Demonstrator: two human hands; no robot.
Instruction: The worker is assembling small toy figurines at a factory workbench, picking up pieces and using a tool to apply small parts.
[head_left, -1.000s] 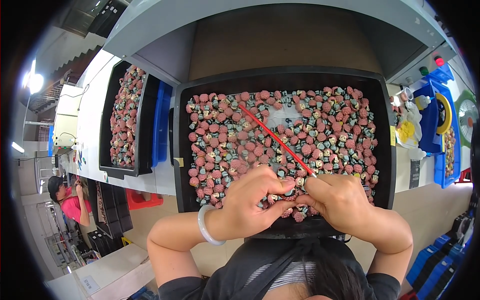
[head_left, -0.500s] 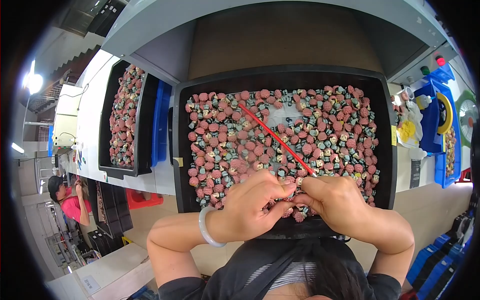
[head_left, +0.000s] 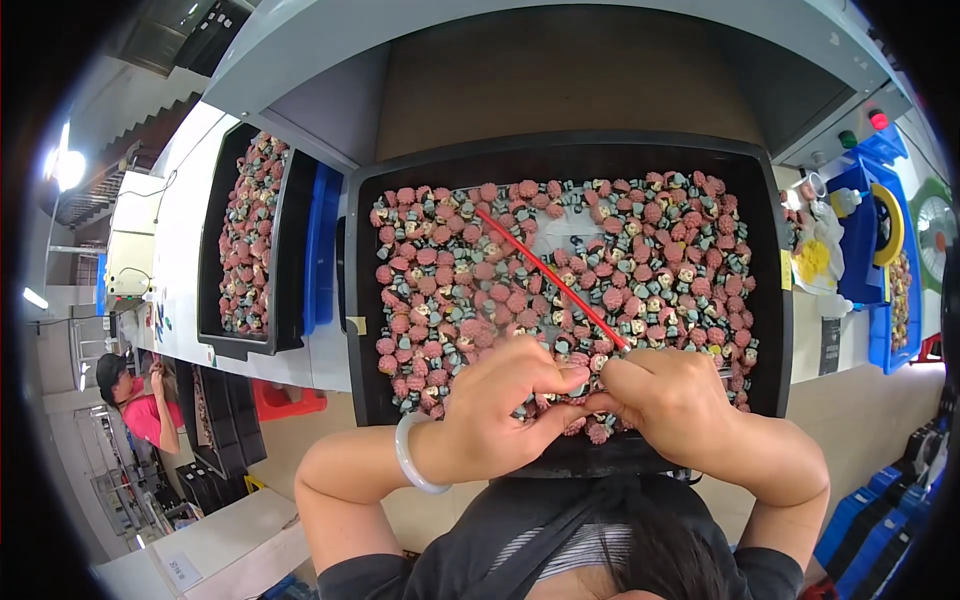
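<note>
A large black tray [head_left: 770, 330] lies before me, full of small figurines [head_left: 615, 295] with bumpy pink hair, pale faces and grey-green bodies. Over its near edge my right hand [head_left: 672, 395] is closed around the lower end of a thin red stick [head_left: 550, 275], which slants up and left across the figurines; its working end is hidden in the hand. My left hand [head_left: 495, 405], with a pale bangle [head_left: 408, 455] at the wrist, is closed in a pinch beside it. The thumbs and fingertips of both hands nearly meet. Whatever the left fingers hold is hidden.
A second black tray [head_left: 285, 240] of similar figurines stands at left, by a blue bin [head_left: 322, 250]. A grey machine housing [head_left: 570, 75] rises behind the tray. Blue bins [head_left: 865, 235] and a yellow ring [head_left: 888, 225] are at right. A person in pink [head_left: 145, 415] sits far left.
The hands stay almost in place. My right hand and the red stick's lower end have shifted very slightly; the left hand has barely turned.
</note>
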